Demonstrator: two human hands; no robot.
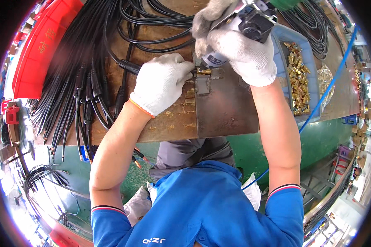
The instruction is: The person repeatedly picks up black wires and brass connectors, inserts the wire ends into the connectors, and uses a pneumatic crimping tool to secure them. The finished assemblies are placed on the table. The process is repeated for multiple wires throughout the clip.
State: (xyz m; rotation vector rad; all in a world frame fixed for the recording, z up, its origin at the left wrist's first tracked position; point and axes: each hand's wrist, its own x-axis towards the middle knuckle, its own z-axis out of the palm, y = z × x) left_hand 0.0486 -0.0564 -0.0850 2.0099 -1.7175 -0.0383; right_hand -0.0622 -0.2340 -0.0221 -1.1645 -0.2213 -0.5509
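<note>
My left hand (163, 80), in a white knit glove, is closed around the end of a black cable (128, 66). A small brass fitting (203, 71) shows just beyond its fingertips, over a metal plate (226, 109) on the bench. Just above the fitting, my right hand (247, 53) grips a handheld power tool (255, 24) with a black and silver body. Its glove fingers are greyed and wrap over the tool. The tool's pale barrel points down toward the brass fitting; whether they touch, I cannot tell.
Black cables (86, 61) lie bundled on the left, hanging over the bench edge. A red bin (45, 45) stands beyond them. At right, a blue-grey bin (313, 82) holds brass fittings (297, 78), with a blue hose (334, 80) crossing it. More coiled cables (313, 29) lie behind.
</note>
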